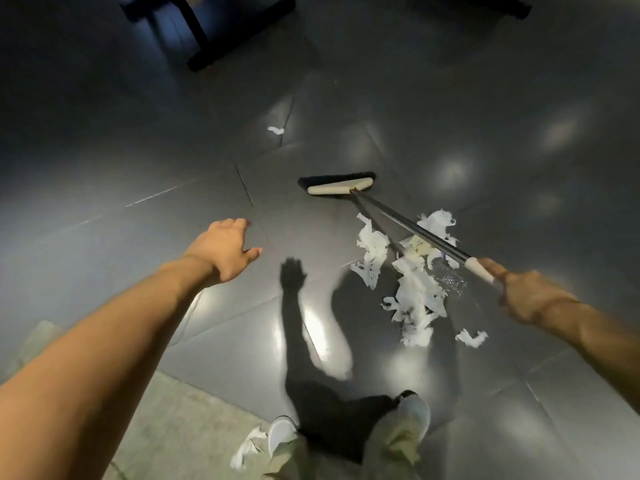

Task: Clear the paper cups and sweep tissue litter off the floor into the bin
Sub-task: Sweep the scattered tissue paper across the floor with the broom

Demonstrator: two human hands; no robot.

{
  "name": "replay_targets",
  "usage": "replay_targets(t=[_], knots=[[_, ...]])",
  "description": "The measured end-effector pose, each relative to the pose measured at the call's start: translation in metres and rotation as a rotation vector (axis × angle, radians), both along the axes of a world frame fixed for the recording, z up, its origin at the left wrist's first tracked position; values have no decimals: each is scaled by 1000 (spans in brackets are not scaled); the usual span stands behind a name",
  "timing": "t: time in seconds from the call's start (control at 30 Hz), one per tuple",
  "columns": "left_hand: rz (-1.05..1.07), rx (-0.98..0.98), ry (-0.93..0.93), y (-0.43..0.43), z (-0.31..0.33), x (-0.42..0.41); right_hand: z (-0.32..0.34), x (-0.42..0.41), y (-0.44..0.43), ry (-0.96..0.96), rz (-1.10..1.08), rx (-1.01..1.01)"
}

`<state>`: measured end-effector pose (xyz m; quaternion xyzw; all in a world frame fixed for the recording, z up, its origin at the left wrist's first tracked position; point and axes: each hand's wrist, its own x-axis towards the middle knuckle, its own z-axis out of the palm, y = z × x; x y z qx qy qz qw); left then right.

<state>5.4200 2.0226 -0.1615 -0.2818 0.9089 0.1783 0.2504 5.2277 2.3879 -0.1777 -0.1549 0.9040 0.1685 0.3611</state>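
Note:
My right hand (523,294) grips the cream end of a broom handle (415,228). The broom head (337,183), cream with dark bristles, rests on the dark tiled floor ahead of me. A pile of torn white tissue (412,285) lies beside the handle, between the broom head and my feet. One small scrap (276,130) lies farther off, and another tissue piece (247,445) sits by my left shoe. My left hand (227,249) is stretched out over the floor, fingers relaxed and holding nothing. No paper cups or bin are in view.
Dark furniture legs (201,46) stand at the far top left. A pale rug or mat (173,427) covers the floor at lower left. My two light shoes (412,414) are at the bottom. A small wet patch (450,278) glistens by the tissue pile.

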Motion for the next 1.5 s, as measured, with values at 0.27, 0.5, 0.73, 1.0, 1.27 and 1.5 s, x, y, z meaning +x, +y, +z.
replay_targets(t=[0.27, 0.5, 0.73, 1.0, 1.27, 1.5], knots=[[106, -15, 5, 109, -6, -30, -7, -50, 41, -66, 29, -229], [136, -37, 9, 162, -11, -37, -15, -63, 54, 21, 176, -295], [231, -61, 17, 176, 0, 16, 18, -33, 58, -100, 251, -316], [339, -101, -21, 198, 16, 122, 4, 83, 67, -297, 495, -337], [491, -90, -35, 239, 10, 190, -20, 154, 84, -378, 829, -278], [620, -91, -107, 301, -4, 178, -23, 113, 95, -309, 1212, -94]])
